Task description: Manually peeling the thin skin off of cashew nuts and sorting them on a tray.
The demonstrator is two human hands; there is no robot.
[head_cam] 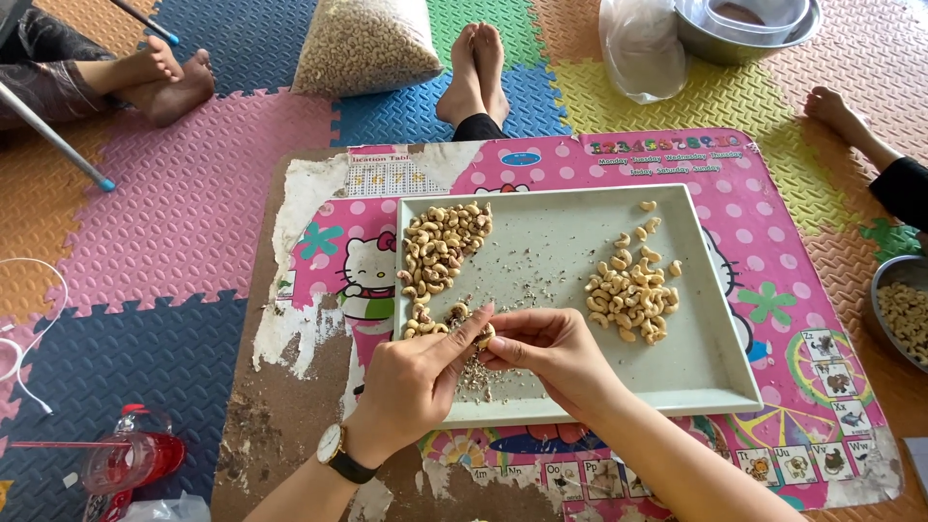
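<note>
A pale green tray (696, 367) lies on a low table with a worn pink picture top (773, 242). One heap of cashew nuts with skins (440, 246) fills the tray's left side. A pile of paler peeled cashews (633, 290) sits at the right. Skin flakes (474, 372) are scattered near the tray's front. My left hand (411, 382), with a wristwatch, and my right hand (551, 353) meet over the tray's front left. Together their fingertips pinch a single cashew nut (485, 335).
Coloured foam mats (184, 213) cover the floor. A clear bag of nuts (365, 43) lies beyond the table. A metal bowl (744, 39) and plastic bag (638, 43) stand at the back right. Another bowl of nuts (904, 309) sits at right. Other people's feet (474, 68) surround the table. A red bottle (130, 459) lies at left.
</note>
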